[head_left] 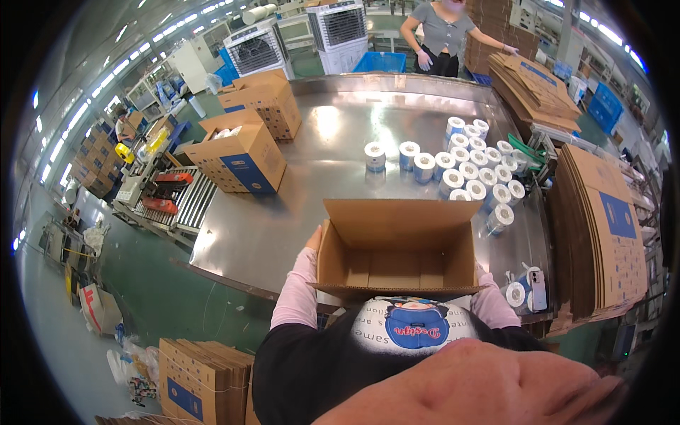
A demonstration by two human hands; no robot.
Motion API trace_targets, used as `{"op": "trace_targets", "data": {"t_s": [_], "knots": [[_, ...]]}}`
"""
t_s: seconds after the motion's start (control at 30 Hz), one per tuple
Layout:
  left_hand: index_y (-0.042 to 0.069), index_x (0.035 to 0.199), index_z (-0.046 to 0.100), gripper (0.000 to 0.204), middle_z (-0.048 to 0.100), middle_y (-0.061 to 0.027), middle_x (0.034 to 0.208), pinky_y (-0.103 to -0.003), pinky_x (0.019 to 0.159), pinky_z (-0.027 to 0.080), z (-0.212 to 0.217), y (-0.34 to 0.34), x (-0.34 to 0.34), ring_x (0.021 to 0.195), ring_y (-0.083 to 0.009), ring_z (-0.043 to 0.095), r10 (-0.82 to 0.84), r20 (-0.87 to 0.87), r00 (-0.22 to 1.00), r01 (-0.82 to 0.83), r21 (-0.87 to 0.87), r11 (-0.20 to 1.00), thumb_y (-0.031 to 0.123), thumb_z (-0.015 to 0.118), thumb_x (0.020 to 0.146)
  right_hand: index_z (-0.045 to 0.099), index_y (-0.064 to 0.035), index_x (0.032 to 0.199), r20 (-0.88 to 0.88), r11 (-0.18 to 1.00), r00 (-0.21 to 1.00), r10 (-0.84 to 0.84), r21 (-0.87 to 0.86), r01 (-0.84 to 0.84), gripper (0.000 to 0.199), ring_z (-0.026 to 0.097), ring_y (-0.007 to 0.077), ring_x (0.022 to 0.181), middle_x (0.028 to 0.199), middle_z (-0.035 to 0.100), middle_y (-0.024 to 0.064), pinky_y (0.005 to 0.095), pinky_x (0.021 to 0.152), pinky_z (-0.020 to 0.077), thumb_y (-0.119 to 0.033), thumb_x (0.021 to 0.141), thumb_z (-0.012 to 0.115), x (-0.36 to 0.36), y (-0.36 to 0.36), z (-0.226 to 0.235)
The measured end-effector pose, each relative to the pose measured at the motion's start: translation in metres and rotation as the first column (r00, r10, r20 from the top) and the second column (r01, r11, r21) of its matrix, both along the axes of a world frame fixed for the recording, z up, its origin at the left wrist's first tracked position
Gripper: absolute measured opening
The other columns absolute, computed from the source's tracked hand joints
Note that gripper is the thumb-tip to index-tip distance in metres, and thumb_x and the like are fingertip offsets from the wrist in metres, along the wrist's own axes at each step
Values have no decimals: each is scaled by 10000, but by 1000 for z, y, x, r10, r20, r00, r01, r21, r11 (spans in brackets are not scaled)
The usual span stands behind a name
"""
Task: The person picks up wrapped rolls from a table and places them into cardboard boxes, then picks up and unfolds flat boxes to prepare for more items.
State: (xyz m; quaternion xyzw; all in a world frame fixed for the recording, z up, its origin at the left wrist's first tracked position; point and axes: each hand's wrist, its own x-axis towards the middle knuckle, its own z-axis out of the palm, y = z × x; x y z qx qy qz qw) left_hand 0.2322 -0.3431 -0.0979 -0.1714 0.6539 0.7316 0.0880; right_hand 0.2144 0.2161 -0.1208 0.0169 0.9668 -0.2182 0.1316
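An open, empty brown cardboard box [397,248] stands on the steel table [283,219] right in front of me, flaps up. My left hand [314,239] presses flat against its left outer wall, pink sleeve behind it. My right hand [482,271] is almost hidden behind the box's right wall; only a bit of hand and pink sleeve shows. A cluster of several white paper-wrapped rolls [474,170] stands on the table beyond the box, to the right.
Two filled cartons [244,152] [268,99] sit at the table's left, beside a roller conveyor [185,198]. Flat carton stacks [602,227] [531,81] lie at right. A person [443,35] stands at the far end. A phone and tape roll [528,289] lie near right.
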Motion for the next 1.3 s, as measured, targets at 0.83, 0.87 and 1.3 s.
{"op": "trace_targets", "data": {"t_s": [0.83, 0.87, 1.3], "knots": [[2, 1237, 559, 354, 581, -143, 1264, -325, 960, 424, 137, 92, -5, 1138, -234, 566, 48, -554, 831, -330, -421, 845, 61, 559, 888, 410, -18, 1367, -388, 475, 876, -287, -852, -221, 497, 503, 211, 1154, 1276, 537, 138, 311, 982, 392, -231, 944, 557, -73, -28, 160], [4, 1241, 557, 355, 570, -138, 1279, -320, 946, 431, 147, 93, -6, 1137, -221, 563, 69, -596, 800, -284, -275, 919, 82, 569, 895, 416, -17, 1358, -392, 499, 866, -311, -843, -203, 490, 499, 208, 1154, 1278, 535, 134, 314, 978, 393, -241, 945, 556, -83, -36, 159], [-94, 1215, 578, 958, 599, -246, 1222, -373, 947, 429, 144, 83, -90, 1108, -348, 577, -111, 194, 975, 203, -555, 807, 767, 400, 836, 617, 22, 1183, -73, 900, 985, -154, -422, 109, 676, 579, 387, 1127, 1189, 607, 273, 399, 948, 451, -569, 864, 543, -119, -21, 154]]}}
